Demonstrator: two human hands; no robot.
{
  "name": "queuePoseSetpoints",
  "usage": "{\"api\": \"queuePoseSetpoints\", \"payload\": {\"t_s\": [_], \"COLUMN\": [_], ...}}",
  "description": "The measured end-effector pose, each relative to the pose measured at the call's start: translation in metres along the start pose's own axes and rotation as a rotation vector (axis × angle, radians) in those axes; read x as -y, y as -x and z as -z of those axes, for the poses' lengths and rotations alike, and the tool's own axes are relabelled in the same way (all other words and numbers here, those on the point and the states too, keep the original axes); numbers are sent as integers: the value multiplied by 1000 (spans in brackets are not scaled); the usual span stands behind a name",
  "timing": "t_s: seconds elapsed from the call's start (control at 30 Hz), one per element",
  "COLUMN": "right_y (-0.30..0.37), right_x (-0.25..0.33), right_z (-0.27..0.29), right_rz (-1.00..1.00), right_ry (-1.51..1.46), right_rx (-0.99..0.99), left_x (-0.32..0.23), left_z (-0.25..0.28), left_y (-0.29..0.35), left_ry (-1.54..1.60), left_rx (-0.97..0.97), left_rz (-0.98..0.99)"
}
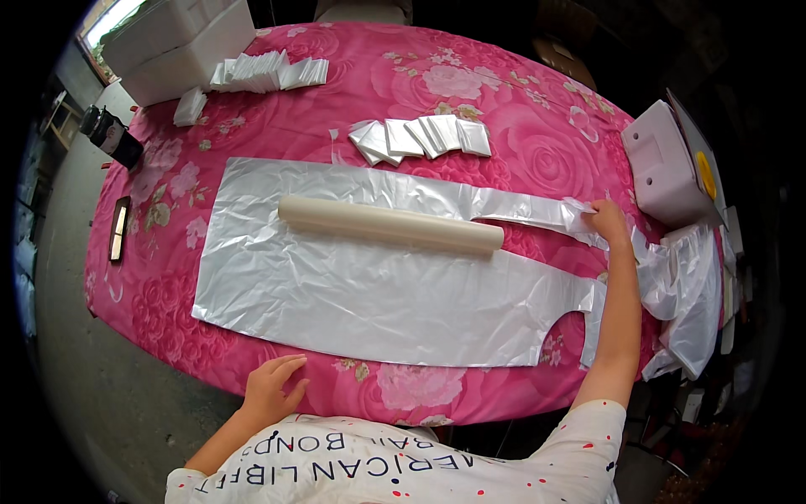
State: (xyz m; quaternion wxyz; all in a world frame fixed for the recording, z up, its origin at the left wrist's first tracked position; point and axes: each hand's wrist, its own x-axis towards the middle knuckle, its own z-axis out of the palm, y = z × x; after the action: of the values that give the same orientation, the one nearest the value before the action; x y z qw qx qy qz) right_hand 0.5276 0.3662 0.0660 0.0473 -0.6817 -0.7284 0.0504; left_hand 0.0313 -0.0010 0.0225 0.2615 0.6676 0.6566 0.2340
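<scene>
A thin white plastic apron (403, 302) lies spread on the table, its neck and strap end toward the right. Across its upper middle rests a long cream-coloured tube (390, 225). My right hand (606, 220) reaches over to the far right, its fingers pinched on the apron's upper strap. That forearm crosses over the neck part and hides some of it. Near the front edge, my left hand (273, 391) lies on the cloth just below the apron, fingers apart and holding nothing.
Folded white plastic packets (420, 137) lie beyond the apron. More folded packets (260, 72) stand by a white foam box (180, 42). A dark bottle (112, 136) and a small dark case (120, 228) sit at left. Loose plastic sheets (684, 290) hang near a white bin (667, 164).
</scene>
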Motion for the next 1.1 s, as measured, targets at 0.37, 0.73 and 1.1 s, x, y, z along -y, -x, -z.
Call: {"api": "queuePoseSetpoints", "payload": {"t_s": [0.37,0.73,1.1], "right_y": [32,88,224], "right_x": [7,230,194], "right_z": [-36,-84,-68], "right_rz": [33,521,127], "right_ry": [-67,-195,-69], "right_rx": [-442,38,206], "left_x": [-76,-235,-243], "left_z": [46,45,37], "left_y": [-50,-16,-1], "left_ry": [945,2334,2322], "left_rx": [562,1242,1561], "left_rz": [-441,-827,-789]}}
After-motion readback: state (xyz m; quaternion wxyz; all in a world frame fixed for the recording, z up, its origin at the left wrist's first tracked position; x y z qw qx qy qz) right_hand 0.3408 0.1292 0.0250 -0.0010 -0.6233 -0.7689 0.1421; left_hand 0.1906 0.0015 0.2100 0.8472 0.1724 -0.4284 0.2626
